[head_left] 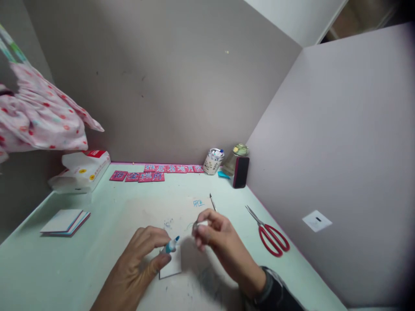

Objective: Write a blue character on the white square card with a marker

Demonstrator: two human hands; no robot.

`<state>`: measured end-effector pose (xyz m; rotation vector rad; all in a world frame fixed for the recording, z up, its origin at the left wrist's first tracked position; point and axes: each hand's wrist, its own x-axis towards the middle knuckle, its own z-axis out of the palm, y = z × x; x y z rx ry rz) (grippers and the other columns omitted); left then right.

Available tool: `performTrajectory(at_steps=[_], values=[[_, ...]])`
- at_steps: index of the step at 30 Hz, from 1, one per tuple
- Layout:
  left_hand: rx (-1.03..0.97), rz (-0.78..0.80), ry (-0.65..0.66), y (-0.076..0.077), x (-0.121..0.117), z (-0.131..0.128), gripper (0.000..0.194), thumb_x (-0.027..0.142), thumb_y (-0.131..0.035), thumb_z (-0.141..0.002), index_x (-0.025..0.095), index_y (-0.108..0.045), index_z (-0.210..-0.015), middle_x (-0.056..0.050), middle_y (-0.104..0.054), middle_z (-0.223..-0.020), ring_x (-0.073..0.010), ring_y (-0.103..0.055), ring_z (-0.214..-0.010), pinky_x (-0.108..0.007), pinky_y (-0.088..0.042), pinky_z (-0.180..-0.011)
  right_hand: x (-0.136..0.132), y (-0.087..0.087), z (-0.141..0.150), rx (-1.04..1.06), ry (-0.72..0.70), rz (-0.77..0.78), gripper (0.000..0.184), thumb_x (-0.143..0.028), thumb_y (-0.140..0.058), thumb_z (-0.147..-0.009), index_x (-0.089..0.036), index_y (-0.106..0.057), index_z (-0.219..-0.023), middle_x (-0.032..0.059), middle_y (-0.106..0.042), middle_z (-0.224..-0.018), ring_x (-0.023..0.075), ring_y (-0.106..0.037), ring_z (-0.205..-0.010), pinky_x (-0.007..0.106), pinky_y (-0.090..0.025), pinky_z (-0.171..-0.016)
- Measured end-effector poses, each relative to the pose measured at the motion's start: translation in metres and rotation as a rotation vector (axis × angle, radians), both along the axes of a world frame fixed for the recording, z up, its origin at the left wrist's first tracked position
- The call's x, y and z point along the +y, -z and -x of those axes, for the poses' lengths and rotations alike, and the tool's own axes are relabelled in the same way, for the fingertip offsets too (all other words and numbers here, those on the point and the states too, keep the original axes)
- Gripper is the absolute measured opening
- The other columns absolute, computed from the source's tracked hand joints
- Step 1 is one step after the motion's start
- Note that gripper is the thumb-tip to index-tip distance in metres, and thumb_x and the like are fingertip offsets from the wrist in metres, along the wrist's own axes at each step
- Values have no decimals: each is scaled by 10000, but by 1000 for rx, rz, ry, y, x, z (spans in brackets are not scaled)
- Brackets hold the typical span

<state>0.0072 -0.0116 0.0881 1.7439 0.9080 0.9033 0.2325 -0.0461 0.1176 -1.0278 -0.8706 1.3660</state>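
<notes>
My left hand (139, 263) grips a blue-tipped marker (171, 245), its tip pointing up and right. A small white card (170, 268) lies on the table under that hand. My right hand (217, 237) pinches a small pale object, likely the marker's cap (198, 225), just right of the marker tip; the two are a little apart. Both hands hover over a stained work mat (155, 216) on the pale green table (103, 203).
Red-handled scissors (270, 235) lie to the right. A thin tool (212, 201) rests beyond my right hand. Red tiles with blue characters (152, 172) line the back, beside a cup (213, 161), a jar (236, 157) and a phone (241, 172). A card stack (65, 221) and a white package (82, 170) sit left.
</notes>
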Motion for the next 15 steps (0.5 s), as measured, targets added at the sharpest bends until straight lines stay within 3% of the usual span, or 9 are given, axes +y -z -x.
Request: performTrajectory(at_steps=[3, 6, 15], values=[[-77, 103, -30, 0, 4, 0, 314, 587, -665, -889, 282, -739, -888, -13, -685, -904, -187, -621, -785, -242, -541, -735, -11, 14, 20, 66, -111, 50, 341, -339, -927, -743, -148, -668, -855, 71, -777, -845, 123, -695, -657, 215, -488, -600], [-118, 200, -53, 2, 5, 3, 359, 627, -703, -852, 270, -736, -846, 13, -637, -745, -161, -576, -676, -214, -525, -665, -15, 21, 26, 99, -117, 61, 321, -330, -926, -754, -131, -702, -869, 86, -797, -885, 121, -723, -691, 213, -523, -643], [-262, 383, -267, 17, 5, 10, 459, 651, -733, -836, 251, -720, -1062, 19, -717, -799, -158, -677, -831, -158, -557, -793, -19, 33, 24, 109, -119, 114, 362, -352, -951, -727, -131, -702, -867, 87, -805, -877, 122, -721, -706, 221, -528, -674]])
